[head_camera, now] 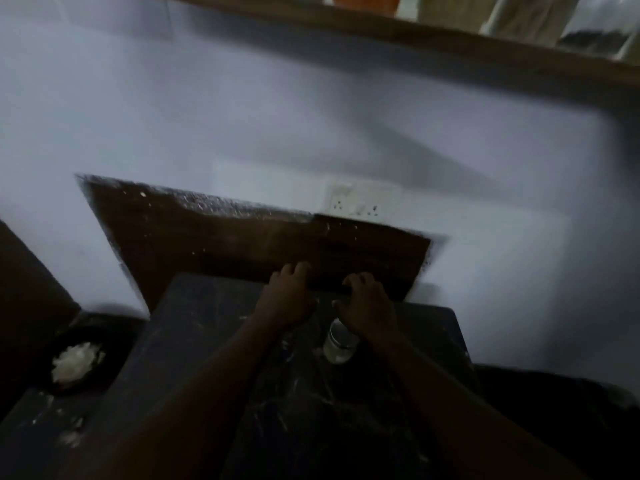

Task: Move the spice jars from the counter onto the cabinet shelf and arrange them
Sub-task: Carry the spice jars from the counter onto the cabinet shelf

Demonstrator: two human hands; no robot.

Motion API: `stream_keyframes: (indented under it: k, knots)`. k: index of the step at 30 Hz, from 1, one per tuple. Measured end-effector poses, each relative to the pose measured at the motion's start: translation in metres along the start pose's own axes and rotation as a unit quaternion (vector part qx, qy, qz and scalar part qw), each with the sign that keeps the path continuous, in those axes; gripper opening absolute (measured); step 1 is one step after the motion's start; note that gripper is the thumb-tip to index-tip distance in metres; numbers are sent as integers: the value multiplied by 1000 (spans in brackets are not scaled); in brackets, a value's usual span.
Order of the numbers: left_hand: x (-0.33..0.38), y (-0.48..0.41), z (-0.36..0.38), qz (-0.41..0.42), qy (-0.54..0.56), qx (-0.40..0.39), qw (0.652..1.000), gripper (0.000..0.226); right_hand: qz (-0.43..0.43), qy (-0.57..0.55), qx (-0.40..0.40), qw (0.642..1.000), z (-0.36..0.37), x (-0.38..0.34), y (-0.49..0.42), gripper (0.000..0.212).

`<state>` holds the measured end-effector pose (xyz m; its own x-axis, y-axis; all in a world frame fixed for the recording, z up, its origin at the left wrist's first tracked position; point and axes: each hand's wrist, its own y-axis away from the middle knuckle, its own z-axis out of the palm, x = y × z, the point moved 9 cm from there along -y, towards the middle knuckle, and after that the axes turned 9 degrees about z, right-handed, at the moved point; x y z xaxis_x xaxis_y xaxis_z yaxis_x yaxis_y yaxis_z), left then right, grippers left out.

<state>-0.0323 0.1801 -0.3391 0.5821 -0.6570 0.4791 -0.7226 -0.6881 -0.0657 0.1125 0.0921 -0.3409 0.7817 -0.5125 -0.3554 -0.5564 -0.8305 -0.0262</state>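
1. Frame dim and smeared. One spice jar (339, 344) is on the dark marbled counter (207, 341), near its back edge, just under the heel of the right hand (367, 306). No other jar can be made out.
2. The jar looks like clear glass with a darker band partway along it and something pale inside. Judged light, rigid, breakable and smooth enough to slip, so set it down gently.
3. Best hold, I'd judge, is fingers and thumb round the body below the band, not a pinch at the lid. A lid that is only resting on could come away.
4. Its long axis runs in the picture from the right wrist toward the viewer. It is probably standing upright, but the blur hides which end carries the lid.
5. Right hand: fingers bent, thumb out to the side, hovering past the jar and not wrapped round it. Cannot tell whether it holds anything.
6. Left hand (287, 299): beside the right, apart from the jar, knuckles bent at the foot of the brown wall panel (207, 244). Its grip can't be read either.
7. The cabinet shelf (450, 39) runs across the top, well above the counter, with blurred packets on it already. Judged a long upward reach.
8. Also noted: a wall socket (353, 202) above the panel, and a dark bowl (107, 337) of white stuff at far left.
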Motion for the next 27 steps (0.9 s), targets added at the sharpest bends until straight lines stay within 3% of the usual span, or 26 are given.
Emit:
stream_keyframes:
  k: [3, 7, 12, 16, 20, 27]
  knots:
    - [-9, 4, 58, 0, 2, -85, 996, 82, 60, 1, -77, 995, 40, 40, 10, 68]
    - [-10, 10, 121, -3, 44, -156, 987, 79, 96, -30, -148, 984, 91, 70, 30, 79]
    - [-5, 13, 166, 2, 65, -163, 984, 89, 94, -28, -161, 982, 128, 79, 31, 99]
    - [-9, 10, 186, 4, 67, -163, 984, 99, 107, -21, -166, 980, 141, 86, 16, 102]
    - [-14, 4, 189, -29, 94, -171, 980, 107, 72, -33, -136, 988, 141, 85, 7, 87]
    - [-30, -4, 109, -19, 130, -143, 981, 91, 20, -143, -98, 985, 105, 40, -7, 74]
